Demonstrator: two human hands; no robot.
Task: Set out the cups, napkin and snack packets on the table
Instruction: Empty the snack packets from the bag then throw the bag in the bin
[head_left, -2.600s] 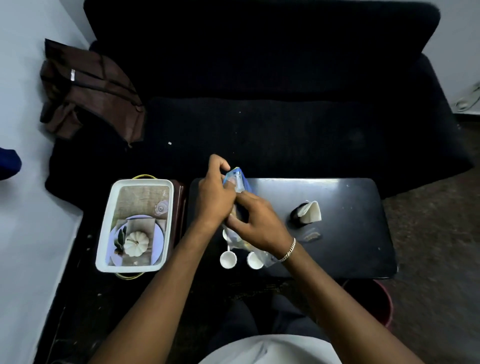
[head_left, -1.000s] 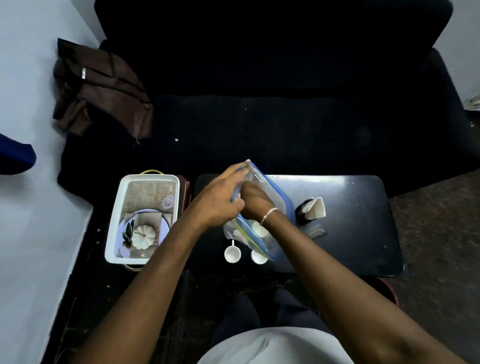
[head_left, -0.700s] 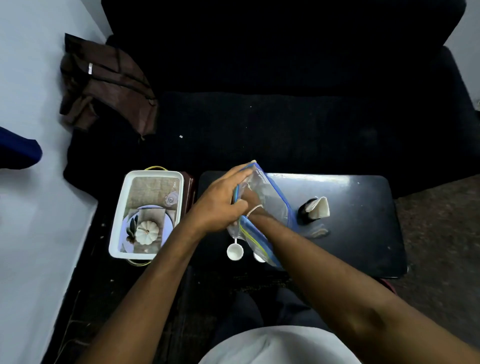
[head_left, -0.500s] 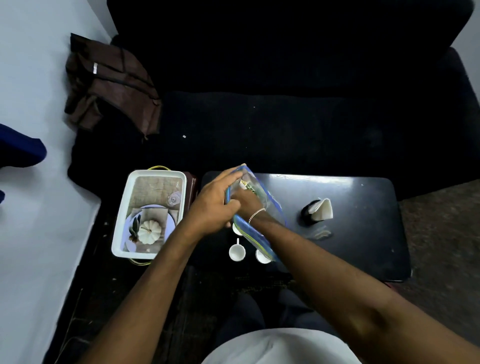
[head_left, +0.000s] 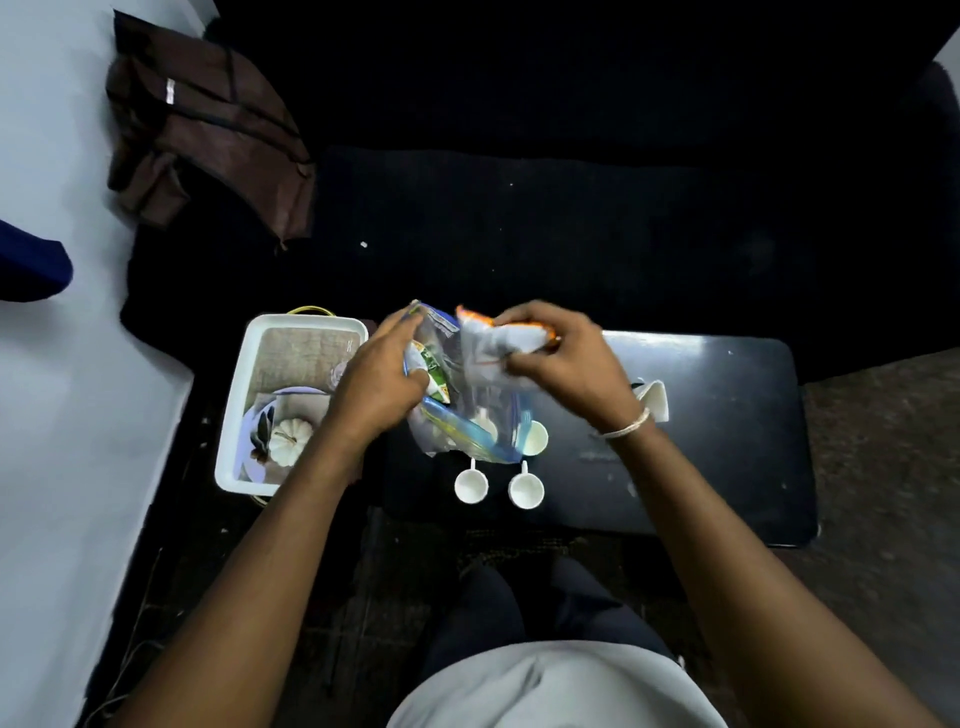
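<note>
Far out past my left hand, a brown bag (head_left: 208, 135) lies slumped on the arm of the black sofa (head_left: 571, 218). Nearer, just to the left of that hand, a white tray (head_left: 231, 415) holds a plate with a small white pumpkin (head_left: 292, 440) on it.

My left hand (head_left: 382, 382) grips the near edge of a clear zip bag (head_left: 457, 415) with a blue seal, fingers curled into the plastic, and holds its mouth up off the black table (head_left: 727, 431). A green-and-white packet (head_left: 434, 371) shows through the bag right against my fingers.

My right hand (head_left: 566, 364) is just beside the left one, above the bag's mouth, and pinches an orange-and-white snack packet (head_left: 493, 345) that is blurred. I cannot tell whether it is wholly clear of the bag.

Below both hands, toward me, two small white cups (head_left: 471, 486) stand side by side near the table's front edge, the second cup (head_left: 525, 489) to the right of the first. Another white cup (head_left: 535, 437) sits half behind the bag's lower corner. Behind my right wrist, a folded white napkin (head_left: 657, 397) peeks out on the table.
</note>
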